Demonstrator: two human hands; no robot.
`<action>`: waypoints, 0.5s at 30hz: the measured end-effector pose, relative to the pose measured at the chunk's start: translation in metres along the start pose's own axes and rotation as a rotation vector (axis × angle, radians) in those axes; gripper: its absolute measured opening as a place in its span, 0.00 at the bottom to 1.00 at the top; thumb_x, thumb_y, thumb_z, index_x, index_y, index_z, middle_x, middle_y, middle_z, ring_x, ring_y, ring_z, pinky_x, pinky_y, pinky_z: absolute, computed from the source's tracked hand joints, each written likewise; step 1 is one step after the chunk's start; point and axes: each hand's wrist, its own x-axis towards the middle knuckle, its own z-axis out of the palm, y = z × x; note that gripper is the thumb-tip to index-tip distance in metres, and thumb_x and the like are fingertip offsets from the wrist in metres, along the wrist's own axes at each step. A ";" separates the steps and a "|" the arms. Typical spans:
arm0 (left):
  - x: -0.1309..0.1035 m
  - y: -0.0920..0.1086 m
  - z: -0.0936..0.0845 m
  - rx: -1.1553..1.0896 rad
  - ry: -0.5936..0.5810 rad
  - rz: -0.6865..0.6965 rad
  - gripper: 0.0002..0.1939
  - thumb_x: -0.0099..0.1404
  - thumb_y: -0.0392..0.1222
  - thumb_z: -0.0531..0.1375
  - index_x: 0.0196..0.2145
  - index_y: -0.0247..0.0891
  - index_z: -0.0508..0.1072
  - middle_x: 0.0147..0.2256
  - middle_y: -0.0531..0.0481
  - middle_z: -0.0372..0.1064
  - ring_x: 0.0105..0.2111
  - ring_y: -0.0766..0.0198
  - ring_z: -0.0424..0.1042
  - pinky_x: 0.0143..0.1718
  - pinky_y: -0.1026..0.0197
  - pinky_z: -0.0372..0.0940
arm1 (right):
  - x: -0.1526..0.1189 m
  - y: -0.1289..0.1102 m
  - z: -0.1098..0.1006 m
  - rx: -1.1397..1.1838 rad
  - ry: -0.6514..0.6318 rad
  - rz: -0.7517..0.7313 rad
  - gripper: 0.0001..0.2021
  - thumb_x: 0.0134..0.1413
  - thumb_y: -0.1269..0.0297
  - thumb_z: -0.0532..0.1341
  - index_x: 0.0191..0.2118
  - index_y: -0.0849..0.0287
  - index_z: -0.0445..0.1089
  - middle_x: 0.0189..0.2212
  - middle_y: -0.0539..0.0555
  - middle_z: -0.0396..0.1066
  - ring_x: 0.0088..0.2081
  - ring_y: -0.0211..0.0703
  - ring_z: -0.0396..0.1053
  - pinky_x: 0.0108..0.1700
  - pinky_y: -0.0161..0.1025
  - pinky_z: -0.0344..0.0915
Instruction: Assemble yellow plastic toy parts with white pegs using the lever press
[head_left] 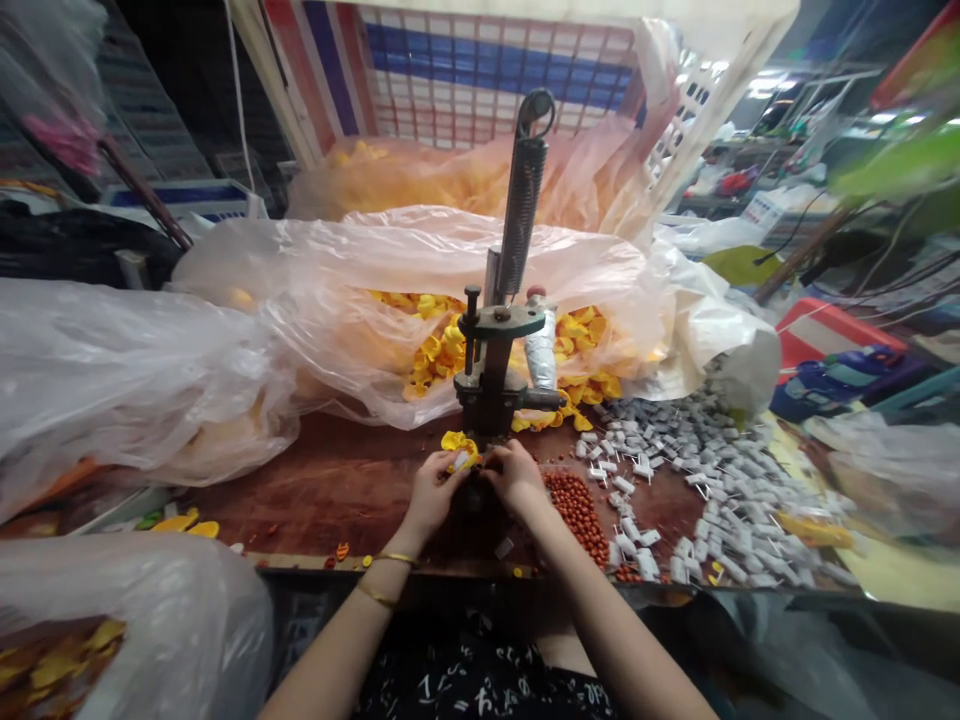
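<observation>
In the head view, my left hand (433,490) is closed on a yellow plastic piece (459,445) with a small white part inside it, just in front of the press. My right hand (517,478) is beside it with its fingers pinched at the foot of the dark metal hand press (495,375); what they hold, if anything, is hidden. The press stands upright, with a coil spring (523,215) on top. Right of my right hand lie many small red-brown beads (576,508). Beyond them spreads a heap of small white plastic parts with metal pins (720,480).
Behind the press, a clear plastic bag (345,320) spills yellow pieces (439,355). A wrapped bottle-like thing (540,350) stands beside the press. A white crate (480,80) rises at the back. More plastic bags (135,370) cover the left side. The brown tabletop (322,480) ends near my body.
</observation>
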 end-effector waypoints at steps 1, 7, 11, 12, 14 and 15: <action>0.009 -0.001 0.001 0.096 -0.040 0.055 0.15 0.52 0.39 0.65 0.39 0.34 0.78 0.40 0.42 0.71 0.43 0.55 0.69 0.49 0.53 0.61 | 0.012 0.002 -0.010 0.006 0.071 0.002 0.03 0.41 0.69 0.64 0.22 0.59 0.70 0.27 0.52 0.69 0.29 0.39 0.64 0.33 0.35 0.60; 0.031 0.009 0.003 0.439 -0.310 0.263 0.10 0.55 0.33 0.59 0.36 0.37 0.78 0.38 0.46 0.68 0.41 0.59 0.67 0.47 0.58 0.61 | 0.126 -0.049 -0.103 0.628 0.278 0.090 0.22 0.57 0.47 0.51 0.36 0.63 0.68 0.25 0.52 0.69 0.26 0.36 0.65 0.28 0.33 0.61; 0.031 0.011 0.003 0.348 -0.289 0.239 0.07 0.51 0.34 0.61 0.30 0.38 0.77 0.38 0.46 0.69 0.40 0.57 0.66 0.47 0.57 0.60 | 0.120 -0.101 -0.122 0.701 0.222 -0.149 0.25 0.58 0.45 0.50 0.45 0.66 0.64 0.31 0.52 0.68 0.27 0.30 0.66 0.31 0.31 0.61; 0.031 0.010 0.003 0.305 -0.272 0.221 0.06 0.50 0.34 0.63 0.29 0.38 0.77 0.37 0.46 0.69 0.40 0.57 0.66 0.47 0.57 0.59 | 0.100 -0.106 -0.121 0.670 0.321 -0.245 0.24 0.58 0.46 0.51 0.46 0.64 0.64 0.31 0.51 0.67 0.27 0.31 0.66 0.31 0.32 0.61; 0.032 0.009 0.002 0.241 -0.249 0.186 0.05 0.46 0.34 0.65 0.25 0.39 0.77 0.35 0.47 0.70 0.38 0.57 0.66 0.45 0.58 0.60 | 0.059 -0.107 -0.114 0.605 0.477 -0.382 0.19 0.55 0.48 0.55 0.44 0.58 0.65 0.29 0.50 0.66 0.30 0.36 0.67 0.32 0.35 0.64; 0.034 0.008 0.002 0.223 -0.241 0.168 0.05 0.45 0.35 0.66 0.25 0.39 0.77 0.34 0.47 0.70 0.37 0.57 0.66 0.44 0.58 0.61 | 0.046 -0.105 -0.111 0.587 0.546 -0.420 0.18 0.54 0.48 0.56 0.43 0.56 0.65 0.28 0.49 0.65 0.30 0.38 0.67 0.32 0.37 0.65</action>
